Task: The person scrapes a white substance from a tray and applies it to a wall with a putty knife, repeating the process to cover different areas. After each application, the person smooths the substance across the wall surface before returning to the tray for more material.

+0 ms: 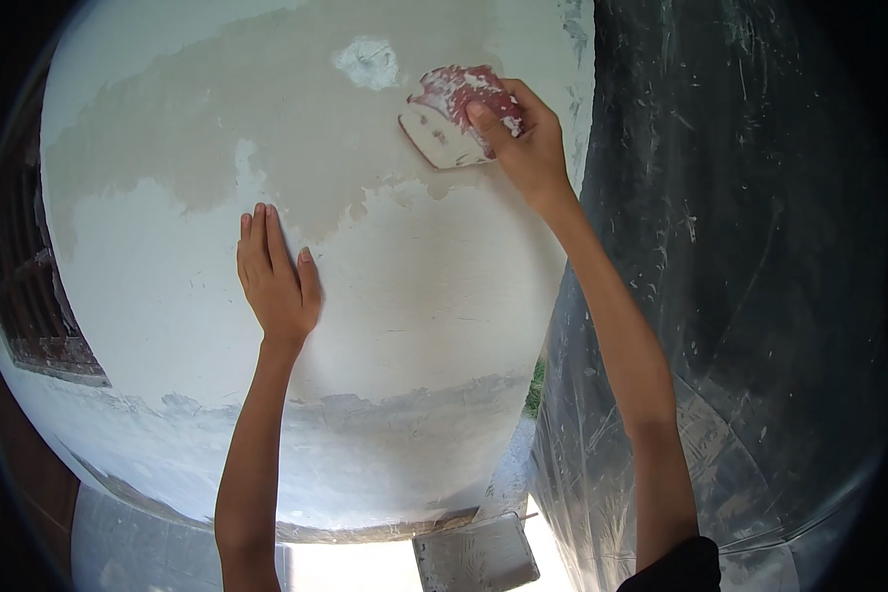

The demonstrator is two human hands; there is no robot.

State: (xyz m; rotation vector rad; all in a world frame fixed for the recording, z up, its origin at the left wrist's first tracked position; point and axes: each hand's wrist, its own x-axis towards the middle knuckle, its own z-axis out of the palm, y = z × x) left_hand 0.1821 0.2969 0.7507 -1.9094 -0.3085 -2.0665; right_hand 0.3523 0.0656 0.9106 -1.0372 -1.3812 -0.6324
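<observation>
My right hand (535, 148) grips a red putty scraper (454, 104) smeared with white filler, its thumb lying over the near face. The scraper's pale lower edge is at the upper right part of a wall (414, 286). Flat against the wall, left of the middle, rests my left hand (274, 281), its fingers pointing up and the thumb spread out. Around both hands the wall shows a beige-grey patch above and white coating below. A bright white dab of putty (367, 62) sits left of the scraper.
Dark plastic sheeting (720, 247) hangs along the wall's right edge. A barred window opening (39, 276) lies at the left. Below, near the wall's foot, is a grey rectangular tray or board (476, 555). Some green plants (535, 388) show through a gap.
</observation>
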